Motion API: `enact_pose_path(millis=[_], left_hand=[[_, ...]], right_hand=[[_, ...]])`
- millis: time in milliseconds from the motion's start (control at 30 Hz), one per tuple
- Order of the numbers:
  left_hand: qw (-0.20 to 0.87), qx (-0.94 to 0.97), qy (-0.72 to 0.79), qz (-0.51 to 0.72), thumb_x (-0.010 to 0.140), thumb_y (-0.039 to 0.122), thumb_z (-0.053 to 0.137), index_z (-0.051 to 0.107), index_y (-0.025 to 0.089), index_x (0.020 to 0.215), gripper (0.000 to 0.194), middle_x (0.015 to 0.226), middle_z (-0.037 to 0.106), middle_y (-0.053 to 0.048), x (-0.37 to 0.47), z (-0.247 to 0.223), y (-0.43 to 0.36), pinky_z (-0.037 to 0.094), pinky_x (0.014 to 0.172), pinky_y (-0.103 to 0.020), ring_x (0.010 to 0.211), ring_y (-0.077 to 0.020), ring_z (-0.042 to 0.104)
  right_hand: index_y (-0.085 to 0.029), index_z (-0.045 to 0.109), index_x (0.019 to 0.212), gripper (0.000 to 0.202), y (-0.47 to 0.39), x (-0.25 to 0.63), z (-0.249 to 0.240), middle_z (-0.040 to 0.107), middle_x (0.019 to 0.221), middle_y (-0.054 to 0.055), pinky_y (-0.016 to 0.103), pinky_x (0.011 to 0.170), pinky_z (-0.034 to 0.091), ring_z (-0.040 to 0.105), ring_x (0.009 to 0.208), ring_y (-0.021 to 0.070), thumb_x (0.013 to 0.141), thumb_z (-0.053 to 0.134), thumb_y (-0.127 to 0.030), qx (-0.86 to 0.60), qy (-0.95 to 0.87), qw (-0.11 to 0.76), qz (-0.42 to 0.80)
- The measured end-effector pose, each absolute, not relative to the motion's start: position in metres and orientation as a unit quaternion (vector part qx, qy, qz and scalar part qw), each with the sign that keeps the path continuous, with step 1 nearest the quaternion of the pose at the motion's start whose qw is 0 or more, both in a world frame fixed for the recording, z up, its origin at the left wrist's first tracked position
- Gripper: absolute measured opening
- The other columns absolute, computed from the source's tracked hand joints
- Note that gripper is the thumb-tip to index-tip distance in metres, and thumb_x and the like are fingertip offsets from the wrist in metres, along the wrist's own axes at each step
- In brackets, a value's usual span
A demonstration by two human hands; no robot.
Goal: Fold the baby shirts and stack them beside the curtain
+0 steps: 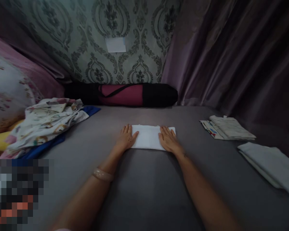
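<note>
A white folded cloth point(148, 137) lies flat as a long rectangle on the grey sheet point(144, 183), straight in front of me. My left hand point(127, 138) rests palm down over its left end, fingers stretched forward and thumb on the fabric. On the right end, my right hand point(168, 138) presses flat with its fingers extended. Neither hand grips anything. What kind of garment or cloth it is cannot be made out from its folded shape.
At left lies a loose heap of printed clothes point(53, 117). Folded patterned clothes point(231, 128) and a folded pale cloth point(271, 165) sit at right. A black and maroon long bag point(125, 95) lies along the wall, between curtains point(202, 57).
</note>
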State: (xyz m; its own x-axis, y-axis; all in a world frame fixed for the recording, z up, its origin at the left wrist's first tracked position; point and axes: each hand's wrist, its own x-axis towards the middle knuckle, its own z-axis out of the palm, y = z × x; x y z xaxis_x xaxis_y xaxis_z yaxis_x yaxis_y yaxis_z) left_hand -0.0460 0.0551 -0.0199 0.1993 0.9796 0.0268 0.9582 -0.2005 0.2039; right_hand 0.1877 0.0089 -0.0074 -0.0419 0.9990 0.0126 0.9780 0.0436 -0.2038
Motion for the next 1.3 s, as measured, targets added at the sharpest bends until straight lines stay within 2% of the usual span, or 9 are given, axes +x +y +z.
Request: enact_pose_path(millis=[233,433,533,633,833,967,1100,1200,1300], left_hand=[[0.089,0.756,0.640,0.103,0.094,0.053,0.026,0.029,0.000,0.145,0.074,0.153,0.026,-0.022,-0.053,-0.025,0.061,0.020,0.114,-0.041,0.142,-0.0328,0.022],[0.119,0.750,0.628,0.173,0.093,0.048,0.031,0.038,0.002,0.140,0.067,0.149,0.034,-0.022,-0.059,-0.032,0.070,0.024,0.113,-0.040,0.139,-0.0317,0.030],[0.160,0.728,0.620,0.244,0.095,0.045,0.025,0.042,0.000,0.138,0.064,0.144,0.042,-0.023,-0.063,-0.035,0.077,0.028,0.112,-0.037,0.136,-0.0278,0.037],[0.177,0.714,0.608,0.299,0.096,0.042,0.020,0.042,0.002,0.137,0.061,0.143,0.045,-0.021,-0.066,-0.039,0.081,0.031,0.111,-0.038,0.135,-0.0255,0.040],[0.120,0.744,0.606,0.255,0.095,0.038,0.028,0.048,0.003,0.132,0.055,0.142,0.046,-0.021,-0.069,-0.043,0.077,0.030,0.111,-0.039,0.135,-0.0283,0.039],[0.072,0.760,0.606,0.224,0.095,0.033,0.031,0.050,0.003,0.130,0.050,0.138,0.049,-0.020,-0.072,-0.041,0.075,0.032,0.109,-0.039,0.132,-0.0296,0.042],[0.057,0.764,0.607,0.209,0.094,0.031,0.035,0.052,0.005,0.128,0.046,0.136,0.052,-0.019,-0.074,-0.040,0.075,0.034,0.108,-0.038,0.129,-0.0288,0.045],[0.066,0.758,0.611,0.220,0.093,0.030,0.037,0.052,0.009,0.128,0.044,0.138,0.051,-0.017,-0.075,-0.040,0.074,0.034,0.108,-0.040,0.130,-0.0290,0.044],[0.080,0.746,0.616,0.240,0.093,0.031,0.037,0.050,0.011,0.131,0.044,0.142,0.047,-0.017,-0.074,-0.039,0.072,0.031,0.110,-0.042,0.134,-0.0287,0.040]], right_hand=[[-0.001,0.028,0.147,0.066,0.017,0.213,-0.021,0.025,0.154,0.017,0.044,0.115,0.017,0.020,0.142,0.0292,0.096,0.013,-0.040,-0.746,-0.656,0.092,0.070],[0.000,0.028,0.147,0.065,0.022,0.232,-0.006,0.028,0.153,0.018,0.039,0.115,0.019,0.024,0.142,0.0246,0.095,0.015,-0.039,-0.763,-0.625,0.111,0.119],[-0.002,0.026,0.147,0.066,0.020,0.226,0.010,0.026,0.154,0.018,0.043,0.115,0.017,0.020,0.143,0.0251,0.095,0.011,-0.040,-0.771,-0.615,0.143,0.079],[-0.004,0.027,0.148,0.068,0.013,0.210,0.012,0.024,0.155,0.015,0.041,0.117,0.012,0.015,0.144,0.0246,0.095,0.014,-0.045,-0.723,-0.672,0.154,0.037],[0.000,0.026,0.147,0.069,0.003,0.197,-0.016,0.021,0.156,0.017,0.041,0.116,0.013,0.012,0.145,0.0269,0.095,0.014,-0.045,-0.722,-0.684,0.078,0.075],[-0.003,0.022,0.149,0.069,0.004,0.202,-0.021,0.018,0.157,0.015,0.040,0.117,0.011,0.009,0.145,0.0262,0.096,0.014,-0.046,-0.725,-0.681,0.060,0.087],[-0.001,0.021,0.149,0.068,0.006,0.200,-0.007,0.016,0.157,0.015,0.040,0.117,0.011,0.009,0.145,0.0276,0.096,0.016,-0.044,-0.731,-0.673,0.038,0.102],[-0.002,0.028,0.147,0.062,0.012,0.186,0.014,0.023,0.155,0.018,0.044,0.116,0.013,0.016,0.144,0.0286,0.097,0.020,-0.038,-0.753,-0.648,0.025,0.113],[-0.005,0.029,0.147,0.061,0.019,0.160,0.028,0.024,0.155,0.017,0.045,0.116,0.009,0.015,0.144,0.0266,0.097,0.016,-0.038,-0.747,-0.656,0.061,0.088]])
